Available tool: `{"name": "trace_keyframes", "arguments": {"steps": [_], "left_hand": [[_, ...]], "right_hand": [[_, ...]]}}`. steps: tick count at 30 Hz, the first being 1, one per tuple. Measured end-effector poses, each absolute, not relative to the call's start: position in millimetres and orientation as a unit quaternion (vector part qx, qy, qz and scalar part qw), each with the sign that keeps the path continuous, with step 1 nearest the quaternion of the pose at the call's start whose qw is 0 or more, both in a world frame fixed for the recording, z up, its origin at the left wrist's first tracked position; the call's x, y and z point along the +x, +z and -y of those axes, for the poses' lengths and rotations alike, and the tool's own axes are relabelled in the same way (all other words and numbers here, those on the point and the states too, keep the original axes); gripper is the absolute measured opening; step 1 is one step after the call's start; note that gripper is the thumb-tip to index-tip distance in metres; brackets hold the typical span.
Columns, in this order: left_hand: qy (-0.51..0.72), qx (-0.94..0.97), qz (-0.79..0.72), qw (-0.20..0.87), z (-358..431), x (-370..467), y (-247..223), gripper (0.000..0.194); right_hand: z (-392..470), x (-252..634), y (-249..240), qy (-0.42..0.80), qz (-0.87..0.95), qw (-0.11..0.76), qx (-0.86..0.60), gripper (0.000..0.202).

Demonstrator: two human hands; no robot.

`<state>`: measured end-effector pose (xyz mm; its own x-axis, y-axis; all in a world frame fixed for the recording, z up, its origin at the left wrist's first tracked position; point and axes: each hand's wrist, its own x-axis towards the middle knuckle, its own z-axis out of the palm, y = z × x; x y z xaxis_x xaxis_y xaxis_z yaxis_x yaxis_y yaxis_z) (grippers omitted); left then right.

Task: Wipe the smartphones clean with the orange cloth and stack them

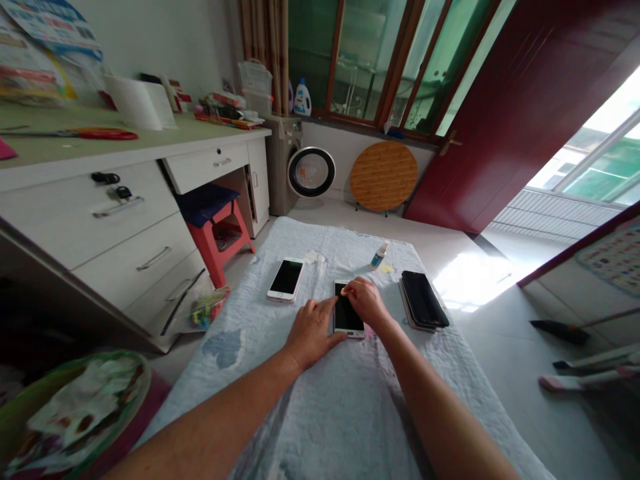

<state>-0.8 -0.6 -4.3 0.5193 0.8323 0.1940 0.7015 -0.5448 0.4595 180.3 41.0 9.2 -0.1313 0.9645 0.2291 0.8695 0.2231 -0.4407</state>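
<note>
A white-framed smartphone [349, 319] lies screen up on the cloth-covered table [330, 413]. My left hand [313, 330] steadies its left side, thumb at the bottom edge and fingers along the upper left. Over the upper part of the screen, the closed fingertips of my right hand [366, 299] pinch a small yellowish piece [343, 292]; its kind is unclear. Another white smartphone [287, 279] lies to the left. On the right, a black smartphone [424, 299] rests on top of another flat device. Behind my right hand stands a small spray bottle [379, 256].
A crumpled white scrap [314, 257] and a yellow patch [387, 269] are near the table's far side. A red stool [220, 233] and a full waste bin [145, 393] stand left. Beyond are a washing machine [283, 167], a round wooden board [384, 175] and a red door [480, 120].
</note>
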Motion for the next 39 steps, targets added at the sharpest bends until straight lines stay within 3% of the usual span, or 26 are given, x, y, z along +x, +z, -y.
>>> {"name": "trace_keyframes", "arguments": {"steps": [4, 8, 13, 20, 39], "left_hand": [[0.199, 0.843, -0.473, 0.163, 1, 0, -7, 0.087], [0.196, 0.845, -0.474, 0.152, 1, 0, -9, 0.089], [0.209, 0.848, -0.465, 0.143, 1, 0, -12, 0.079], [0.202, 0.860, -0.443, 0.155, 0, -2, -7, 0.049], [0.183, 0.868, -0.439, 0.143, -1, -2, -6, 0.065]], "right_hand": [[-32, 171, 12, 0.108, 0.773, 0.224, -0.584, 0.024], [-25, 166, 13, 0.120, 0.798, 0.219, -0.548, 0.023], [-11, 158, 21, 0.147, 0.822, 0.197, -0.514, 0.021], [8, 157, 33, 0.234, 0.817, 0.199, -0.488, 0.022], [21, 195, 45, 0.233, 0.772, 0.128, -0.577, 0.020]]}}
